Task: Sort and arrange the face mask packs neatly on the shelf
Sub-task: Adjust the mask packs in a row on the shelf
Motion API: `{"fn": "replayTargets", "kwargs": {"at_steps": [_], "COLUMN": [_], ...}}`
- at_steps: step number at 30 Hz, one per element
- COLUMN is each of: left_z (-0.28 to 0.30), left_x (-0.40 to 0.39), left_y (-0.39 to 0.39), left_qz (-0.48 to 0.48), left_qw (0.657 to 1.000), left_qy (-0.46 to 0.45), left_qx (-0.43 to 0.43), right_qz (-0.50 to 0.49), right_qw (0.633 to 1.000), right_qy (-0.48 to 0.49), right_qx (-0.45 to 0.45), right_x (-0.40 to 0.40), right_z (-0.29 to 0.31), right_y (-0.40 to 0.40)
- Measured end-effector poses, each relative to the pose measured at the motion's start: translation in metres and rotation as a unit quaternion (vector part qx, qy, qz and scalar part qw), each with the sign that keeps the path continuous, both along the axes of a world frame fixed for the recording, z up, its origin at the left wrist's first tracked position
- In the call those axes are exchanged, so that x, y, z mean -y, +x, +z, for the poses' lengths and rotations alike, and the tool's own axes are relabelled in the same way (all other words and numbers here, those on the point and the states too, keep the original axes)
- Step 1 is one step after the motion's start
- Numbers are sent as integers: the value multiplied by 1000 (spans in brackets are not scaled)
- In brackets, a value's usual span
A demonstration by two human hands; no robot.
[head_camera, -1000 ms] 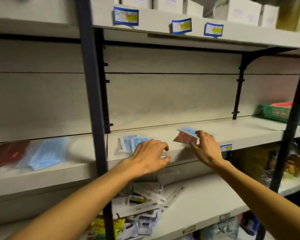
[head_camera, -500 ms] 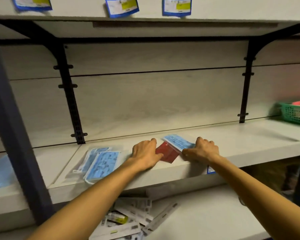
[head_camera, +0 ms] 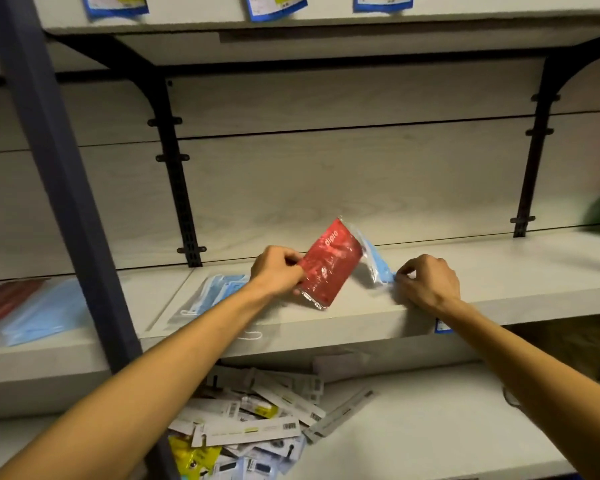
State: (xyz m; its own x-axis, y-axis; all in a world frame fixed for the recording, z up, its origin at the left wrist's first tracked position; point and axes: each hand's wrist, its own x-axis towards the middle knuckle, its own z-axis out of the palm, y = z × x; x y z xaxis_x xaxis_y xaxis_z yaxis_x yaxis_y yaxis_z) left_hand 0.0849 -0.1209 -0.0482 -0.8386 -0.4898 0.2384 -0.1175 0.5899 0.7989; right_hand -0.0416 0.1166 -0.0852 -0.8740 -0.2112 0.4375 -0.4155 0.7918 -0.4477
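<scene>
- My left hand (head_camera: 278, 271) had the red mask pack (head_camera: 329, 268) pinched by its left edge, tilted up off the shelf (head_camera: 499, 271) with its lower corner near the board.
- My right hand (head_camera: 430, 284) pinched the lower corner of the blue mask pack (head_camera: 378, 263), which stood on edge just behind and to the right of the red one, partly hidden by it.
- More blue packs (head_camera: 215, 294) lay flat to the left of my left wrist; another pile (head_camera: 38, 311) sat in the next bay, past the dark upright post (head_camera: 59, 202).
- I judged these packs light and floppy: thin clear wrap around soft masks, glossy, so likely slippery under the fingers.
- A corner pinch let them droop; taking them along a sealed edge, thumb on top, looked like the steadier hold to me.
- Nothing fragile here, though the loose ear loop (head_camera: 251, 336) hanging over the shelf front could snag.
- Card packets (head_camera: 257, 420) lay heaped on the lower shelf.
</scene>
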Motion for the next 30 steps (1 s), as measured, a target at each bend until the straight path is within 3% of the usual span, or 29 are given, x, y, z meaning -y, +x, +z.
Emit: {"fn": "replayTargets", "kwargs": {"at_steps": [3,5,10,17,20,24,30], "left_z": [6,6,-5,-43,-65,-70,-73], "left_x": [16,25,56,110,136,199,297], "left_y": [28,51,108,206,256,319,386], "left_qz": [4,11,57,83,94,124,190], "left_qw": [989,979,973,962,958,949,947], "left_qy": [122,137,12,-43,-39,3,90], "left_qx": [-86,-150,-222,-257,-269,-291,-244], "right_qz": [50,89,146,133,132,214,397], "right_qw": [995,990,982,989,984,940,857], "right_qy": [-83,-95,-78,31,-34,-179,8], "right_qx": [-35,-61,-86,-56,-112,-197,-329], "right_x": [20,44,120,190,213,251,312], "right_z": [7,13,16,1,0,-11,-43], "right_y": [17,35,86,136,167,239,335]}}
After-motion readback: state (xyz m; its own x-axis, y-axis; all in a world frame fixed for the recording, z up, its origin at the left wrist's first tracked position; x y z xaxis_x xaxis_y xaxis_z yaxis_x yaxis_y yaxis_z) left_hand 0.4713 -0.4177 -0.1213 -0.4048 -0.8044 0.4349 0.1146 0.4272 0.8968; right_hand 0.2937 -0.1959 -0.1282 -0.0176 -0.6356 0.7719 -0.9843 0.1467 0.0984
